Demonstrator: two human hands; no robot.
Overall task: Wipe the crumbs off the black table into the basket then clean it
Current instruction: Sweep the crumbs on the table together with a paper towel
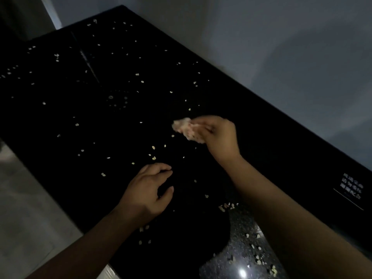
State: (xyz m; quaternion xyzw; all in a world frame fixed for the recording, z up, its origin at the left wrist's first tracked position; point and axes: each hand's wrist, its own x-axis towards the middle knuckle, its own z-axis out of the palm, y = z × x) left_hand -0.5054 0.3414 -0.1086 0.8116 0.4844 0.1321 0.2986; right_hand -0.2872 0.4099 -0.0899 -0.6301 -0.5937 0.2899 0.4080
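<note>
Dozens of pale crumbs (154, 158) dot the black surface (261, 121), mostly beyond and left of the two hands: right hand (219, 135) pinching one crumpled pinkish wad (185, 128), left hand (149, 190) curled, its hold unclear, beside one speckled basket (247, 248).

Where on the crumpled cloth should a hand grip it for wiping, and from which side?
Grip the bunched right end of the crumpled cloth, coming from above and the right, as the right hand does; that probably leaves its loose wad free toward the crumbs.
</note>
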